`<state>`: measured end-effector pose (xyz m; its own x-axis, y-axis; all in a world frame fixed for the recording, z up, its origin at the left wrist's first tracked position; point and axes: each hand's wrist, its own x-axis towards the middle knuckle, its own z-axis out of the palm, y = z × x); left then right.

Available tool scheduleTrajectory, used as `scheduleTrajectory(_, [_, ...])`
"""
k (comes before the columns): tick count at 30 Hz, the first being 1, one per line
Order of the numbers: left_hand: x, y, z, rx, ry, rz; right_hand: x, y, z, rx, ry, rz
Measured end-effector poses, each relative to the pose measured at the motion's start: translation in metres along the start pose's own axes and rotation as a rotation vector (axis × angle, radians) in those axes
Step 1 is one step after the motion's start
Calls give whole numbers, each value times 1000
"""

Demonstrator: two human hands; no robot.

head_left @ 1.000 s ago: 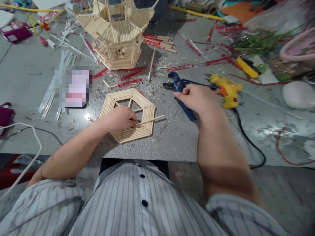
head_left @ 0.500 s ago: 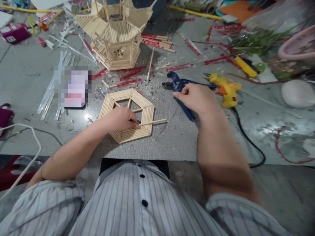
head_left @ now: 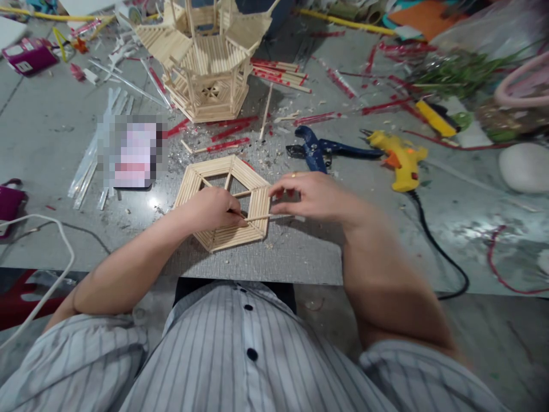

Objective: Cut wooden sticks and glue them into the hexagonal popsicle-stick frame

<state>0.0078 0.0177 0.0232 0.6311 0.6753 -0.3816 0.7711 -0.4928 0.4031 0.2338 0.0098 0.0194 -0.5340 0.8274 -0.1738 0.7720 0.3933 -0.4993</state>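
Observation:
My left hand [head_left: 214, 209] rests over a flat hexagonal frame of wooden sticks [head_left: 259, 200]. Pinched in its fingertips is a thin wooden stick [head_left: 259, 217], lying across the frame's lower right side and jutting past its edge. My right hand [head_left: 311, 197] hovers at the jutting end, thumb and fingers curved and apart, with a ring on one finger. Just beyond it lie blue-handled cutting pliers [head_left: 313, 150], one handle partly hidden by the hand. Thin spokes cross the frame's open centre, partly covered by my left hand.
A pagoda-like stick model [head_left: 206, 68] stands at the back. Sticks with red wrapping [head_left: 281, 74] lie beside it. A yellow glue gun [head_left: 401, 160] with a black cord is at right. Clear glue sticks [head_left: 92, 149] and a blurred phone [head_left: 135, 154] lie left.
My right hand has let go of the pliers and moved left and toward me, to the stick's free end. The left hand keeps its pinch on the stick.

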Motion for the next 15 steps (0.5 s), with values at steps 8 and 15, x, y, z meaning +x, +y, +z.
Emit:
scheduleTrajectory(8, [-1,4,-2,9,-6,-34,3,-9,10,-16,-149,-131])
scheduleTrajectory(15, [0,2,0,-5,1,-31,5,-2,15,30,-111,-160])
